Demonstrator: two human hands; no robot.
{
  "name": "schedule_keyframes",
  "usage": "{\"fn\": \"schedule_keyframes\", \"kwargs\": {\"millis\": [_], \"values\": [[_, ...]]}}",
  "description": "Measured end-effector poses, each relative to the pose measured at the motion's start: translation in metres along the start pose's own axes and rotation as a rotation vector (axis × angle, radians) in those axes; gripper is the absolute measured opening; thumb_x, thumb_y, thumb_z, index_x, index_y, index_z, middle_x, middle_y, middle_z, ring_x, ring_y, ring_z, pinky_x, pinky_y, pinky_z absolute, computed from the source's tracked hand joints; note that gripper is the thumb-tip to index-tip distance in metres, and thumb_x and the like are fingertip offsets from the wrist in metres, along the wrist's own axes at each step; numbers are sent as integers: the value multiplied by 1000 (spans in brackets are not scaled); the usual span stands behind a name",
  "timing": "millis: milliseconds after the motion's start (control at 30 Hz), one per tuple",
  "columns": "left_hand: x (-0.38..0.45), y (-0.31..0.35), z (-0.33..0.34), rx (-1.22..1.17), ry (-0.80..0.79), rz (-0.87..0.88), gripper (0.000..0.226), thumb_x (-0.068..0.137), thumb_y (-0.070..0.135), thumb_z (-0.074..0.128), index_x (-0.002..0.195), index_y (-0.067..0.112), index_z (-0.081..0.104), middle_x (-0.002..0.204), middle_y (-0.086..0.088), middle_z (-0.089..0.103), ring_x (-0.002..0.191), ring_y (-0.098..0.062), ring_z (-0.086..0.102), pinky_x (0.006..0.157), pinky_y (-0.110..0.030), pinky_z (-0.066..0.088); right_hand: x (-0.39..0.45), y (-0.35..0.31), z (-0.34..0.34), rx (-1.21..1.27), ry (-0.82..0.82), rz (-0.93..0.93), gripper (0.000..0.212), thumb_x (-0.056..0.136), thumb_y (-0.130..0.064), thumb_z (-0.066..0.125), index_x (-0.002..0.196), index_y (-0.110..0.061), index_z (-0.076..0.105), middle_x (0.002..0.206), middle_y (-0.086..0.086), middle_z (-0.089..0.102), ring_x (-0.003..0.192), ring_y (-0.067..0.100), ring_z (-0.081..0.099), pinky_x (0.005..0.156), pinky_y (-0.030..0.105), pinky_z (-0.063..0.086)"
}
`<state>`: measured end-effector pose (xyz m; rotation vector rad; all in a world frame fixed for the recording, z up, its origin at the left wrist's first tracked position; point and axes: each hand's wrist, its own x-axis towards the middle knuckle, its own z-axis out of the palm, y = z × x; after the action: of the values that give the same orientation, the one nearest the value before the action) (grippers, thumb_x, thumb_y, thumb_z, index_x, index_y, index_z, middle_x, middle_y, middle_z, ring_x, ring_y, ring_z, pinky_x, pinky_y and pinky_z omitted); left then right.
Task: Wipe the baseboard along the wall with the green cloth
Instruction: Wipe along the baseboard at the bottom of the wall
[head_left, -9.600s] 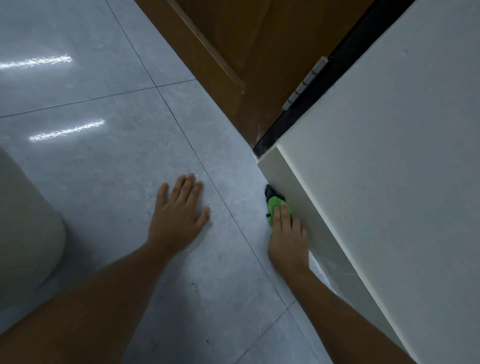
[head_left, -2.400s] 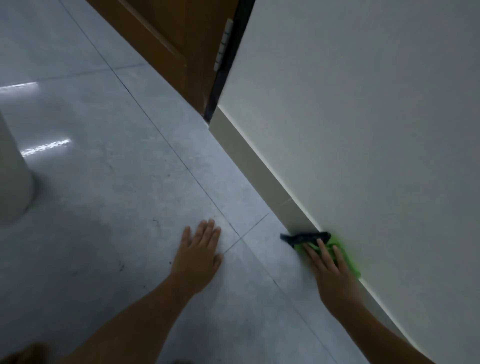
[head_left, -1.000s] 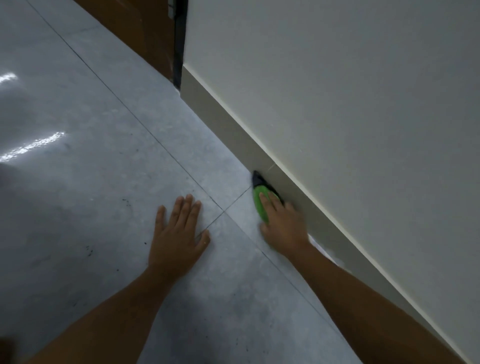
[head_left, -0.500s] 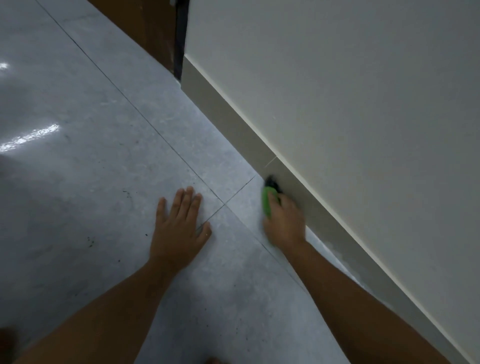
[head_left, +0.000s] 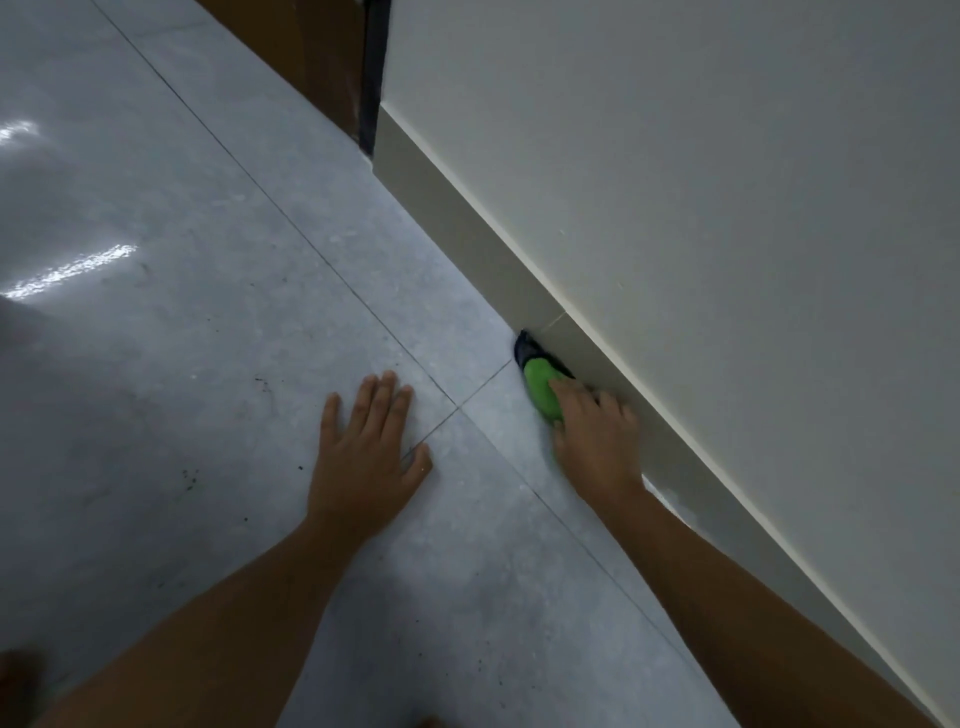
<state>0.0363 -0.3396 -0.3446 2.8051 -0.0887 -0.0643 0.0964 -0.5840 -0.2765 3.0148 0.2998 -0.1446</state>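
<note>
A beige baseboard (head_left: 457, 218) runs diagonally along the foot of the cream wall (head_left: 701, 156), from the door frame at the top down to the lower right. My right hand (head_left: 597, 436) presses the green cloth (head_left: 540, 387) against the baseboard where it meets the floor. The cloth has a dark edge sticking out ahead of my fingers, and my hand hides part of the cloth. My left hand (head_left: 369, 452) lies flat on the grey floor tiles (head_left: 182, 338), fingers spread.
A brown wooden door (head_left: 306, 47) and its dark frame (head_left: 373, 73) stand at the top, where the baseboard ends. Dark specks of dirt dot the glossy tiles to the left of my left hand. A white smear marks the floor by the baseboard behind my right wrist.
My right hand has slid the cloth a little along the baseboard towards the door since half a second ago. My left hand stays flat on the same tile joint.
</note>
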Motion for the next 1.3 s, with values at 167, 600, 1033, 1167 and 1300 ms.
{"fn": "schedule_keyframes", "kwargs": {"millis": [167,600,1033,1167,1300], "values": [[0,0,-1,-7,1,1,71,88,51,33,145,8,36,154,-12,30,143,-27,24,114,-54,13,-14,11,2,-219,62,36,38,76,-12,67,114,-14,61,98,3,69,77,27,50,71,38,32],[-1,-1,-1,-9,-1,12,71,90,51,32,147,9,33,155,-12,27,144,-26,21,114,-54,13,-31,25,-3,-122,111,108,46,76,-11,63,121,-15,57,102,8,67,78,28,54,68,37,40],[0,-2,0,24,-48,1,72,91,54,29,149,12,26,157,-10,20,146,-24,12,116,-54,9,61,-59,-2,-151,-52,-21,66,91,-10,43,149,-22,14,147,13,29,116,33,39,95,42,36],[0,-2,-1,6,-44,3,71,90,52,31,147,11,31,156,-10,25,145,-24,18,115,-53,9,47,-46,5,-98,-44,-108,67,85,-13,47,148,-20,25,150,13,33,113,34,44,90,45,42],[-1,-3,-1,6,-50,12,71,90,51,30,146,9,33,155,-12,28,143,-25,22,114,-54,11,-50,27,15,-183,-136,-28,68,77,-3,37,143,-16,34,139,15,49,109,36,54,79,44,48]]}}
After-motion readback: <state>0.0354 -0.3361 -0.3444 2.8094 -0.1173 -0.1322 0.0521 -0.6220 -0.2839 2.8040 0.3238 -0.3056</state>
